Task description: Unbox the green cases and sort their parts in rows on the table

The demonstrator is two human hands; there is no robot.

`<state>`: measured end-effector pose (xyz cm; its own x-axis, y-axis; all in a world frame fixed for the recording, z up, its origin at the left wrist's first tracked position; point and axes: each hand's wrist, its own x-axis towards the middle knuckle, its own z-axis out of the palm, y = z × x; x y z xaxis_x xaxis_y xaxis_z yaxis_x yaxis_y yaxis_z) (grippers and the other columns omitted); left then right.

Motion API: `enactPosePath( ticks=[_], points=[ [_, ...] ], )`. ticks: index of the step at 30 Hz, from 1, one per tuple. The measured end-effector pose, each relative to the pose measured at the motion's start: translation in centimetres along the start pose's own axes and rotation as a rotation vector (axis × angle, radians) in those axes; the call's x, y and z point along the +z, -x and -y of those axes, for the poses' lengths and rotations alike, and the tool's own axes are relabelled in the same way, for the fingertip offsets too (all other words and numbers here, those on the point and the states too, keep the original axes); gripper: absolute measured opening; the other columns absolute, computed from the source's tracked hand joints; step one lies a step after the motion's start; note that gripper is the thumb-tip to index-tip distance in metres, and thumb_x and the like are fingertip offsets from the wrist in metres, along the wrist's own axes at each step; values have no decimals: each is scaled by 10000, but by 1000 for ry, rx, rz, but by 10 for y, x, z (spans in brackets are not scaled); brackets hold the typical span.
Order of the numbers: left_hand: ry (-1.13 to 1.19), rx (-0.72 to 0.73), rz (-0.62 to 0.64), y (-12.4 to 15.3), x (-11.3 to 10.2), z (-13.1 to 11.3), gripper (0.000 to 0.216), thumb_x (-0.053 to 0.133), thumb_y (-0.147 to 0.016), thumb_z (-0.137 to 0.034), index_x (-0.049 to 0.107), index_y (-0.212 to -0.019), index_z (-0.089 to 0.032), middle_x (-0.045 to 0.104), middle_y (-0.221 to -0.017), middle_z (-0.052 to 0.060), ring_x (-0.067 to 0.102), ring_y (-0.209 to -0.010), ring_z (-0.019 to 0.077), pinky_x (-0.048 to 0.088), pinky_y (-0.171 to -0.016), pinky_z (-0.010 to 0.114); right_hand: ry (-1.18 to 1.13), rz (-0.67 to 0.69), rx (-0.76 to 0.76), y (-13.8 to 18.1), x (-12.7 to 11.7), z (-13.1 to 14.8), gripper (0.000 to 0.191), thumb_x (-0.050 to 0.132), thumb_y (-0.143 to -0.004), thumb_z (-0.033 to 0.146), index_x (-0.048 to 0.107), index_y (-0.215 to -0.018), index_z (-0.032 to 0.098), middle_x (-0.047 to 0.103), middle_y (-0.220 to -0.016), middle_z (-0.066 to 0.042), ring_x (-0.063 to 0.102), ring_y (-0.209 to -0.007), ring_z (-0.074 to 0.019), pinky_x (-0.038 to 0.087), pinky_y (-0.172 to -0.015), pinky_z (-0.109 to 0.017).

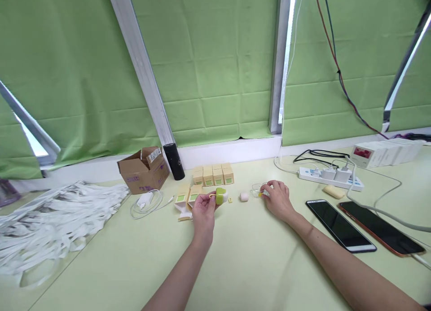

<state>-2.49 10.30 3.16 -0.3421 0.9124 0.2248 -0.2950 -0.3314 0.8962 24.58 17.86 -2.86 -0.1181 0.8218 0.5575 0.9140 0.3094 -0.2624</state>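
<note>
Left hand [203, 208] pinched a rounded green case [220, 195]; right hand [278, 199] curled over clear plastic wrap [257, 190]. Smooth pale-green table [249, 266] lay open nearer.

We extend both forearms forward, bare. Our left hand [203, 208] raised slightly, fingers curled in pinch at fingertips, palm turned inward. Our right hand [278, 199] lies palm down, fingers bent, reaching left, wrist low.

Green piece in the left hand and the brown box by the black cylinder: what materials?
Green piece, held in the left hand: probably plastic or silicone, smooth and evenly coloured; too small to tell which. Brown box: corrugated cardboard, matte, with open folded flaps and a stuck-on label.
</note>
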Motion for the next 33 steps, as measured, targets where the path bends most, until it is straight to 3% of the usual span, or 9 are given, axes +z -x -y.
enactPosePath(
  ticks=[3,7,10,25,33],
  points=[
    [18,-7,2,0,0,0,535,906,-681,-544,594,-888,-161,745,-1101,120,732,-1037,241,622,-931,435,-5,-3,1,1,-1,2,272,590,-910,156,658,-1144,276,605,-1211,-110,475,-1197,-326,370,-1016,-485],
    [27,-2,16,-1,-1,-2,519,905,-693,-524,595,-898,-162,741,-1145,125,731,-1061,240,615,-960,441,-22,-28,30,2,-2,1,514,615,-832,134,548,-1325,263,581,-1286,-129,456,-1226,-353,390,-1014,-496],
    [26,1,6,-1,-1,-2,512,907,-690,-518,599,-891,-161,746,-1121,124,736,-1041,243,624,-934,434,-44,-49,72,2,-1,-5,588,584,-782,84,506,-1347,223,561,-1282,-149,468,-1195,-359,412,-998,-488],
    [46,-40,6,2,0,-1,518,909,-687,-524,602,-892,-160,735,-945,54,727,-933,190,607,-937,418,-145,-78,119,-1,6,-8,563,522,-799,54,476,-1349,162,496,-1261,-175,482,-1195,-351,450,-994,-473],
    [180,-177,50,0,-2,5,423,917,-705,-394,574,-818,-173,735,-886,37,749,-872,192,589,-1015,494,-248,-139,190,-2,-17,15,508,611,-852,324,469,-1333,243,504,-1288,-138,466,-1189,-376,418,-1000,-544]
  ],
)
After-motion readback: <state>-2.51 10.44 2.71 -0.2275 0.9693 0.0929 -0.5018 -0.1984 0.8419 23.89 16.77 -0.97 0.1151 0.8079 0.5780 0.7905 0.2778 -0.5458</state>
